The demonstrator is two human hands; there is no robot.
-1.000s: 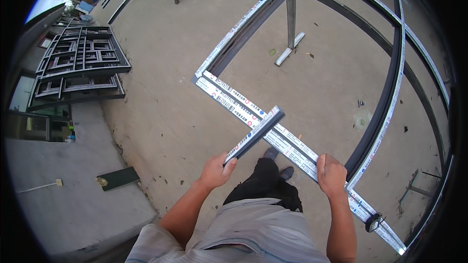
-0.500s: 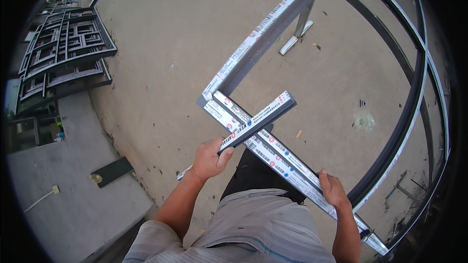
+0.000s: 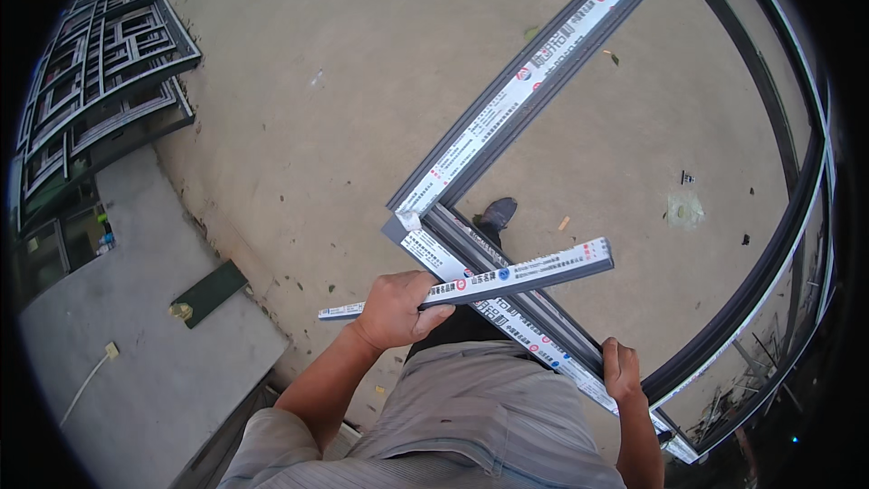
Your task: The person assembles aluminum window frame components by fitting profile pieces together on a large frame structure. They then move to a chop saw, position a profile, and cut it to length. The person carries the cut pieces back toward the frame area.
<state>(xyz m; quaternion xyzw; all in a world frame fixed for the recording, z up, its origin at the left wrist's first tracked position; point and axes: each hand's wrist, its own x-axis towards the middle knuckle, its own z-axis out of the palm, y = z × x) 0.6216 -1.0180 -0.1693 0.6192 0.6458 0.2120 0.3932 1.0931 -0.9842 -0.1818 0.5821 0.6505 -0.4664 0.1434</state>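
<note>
My left hand (image 3: 398, 310) is closed round a loose straight profile bar (image 3: 534, 273), dark with a printed white film on one face. That bar lies crosswise over the near side of a large window frame (image 3: 520, 326), its right end sticking out past the frame. My right hand (image 3: 623, 369) grips the frame's near side close to its right corner. The frame is made of dark profiles with white protective film, with a straight side (image 3: 534, 72) running up and away and a curved side (image 3: 742, 326) on the right. My fingers' undersides are hidden.
Several dark window frames (image 3: 109, 81) are stacked at the far left. Beside them a grey concrete slab (image 3: 181, 371) carries a dark green piece (image 3: 210, 293) and a white cable (image 3: 86, 385). My shoe (image 3: 499, 213) shows inside the frame. Scraps (image 3: 733, 380) lie at the lower right.
The bar in my left hand has swung flatter, its right end moving right and down. The frame has tilted and shifted slightly, showing its straight side more broadly. My shoe has come into view.
</note>
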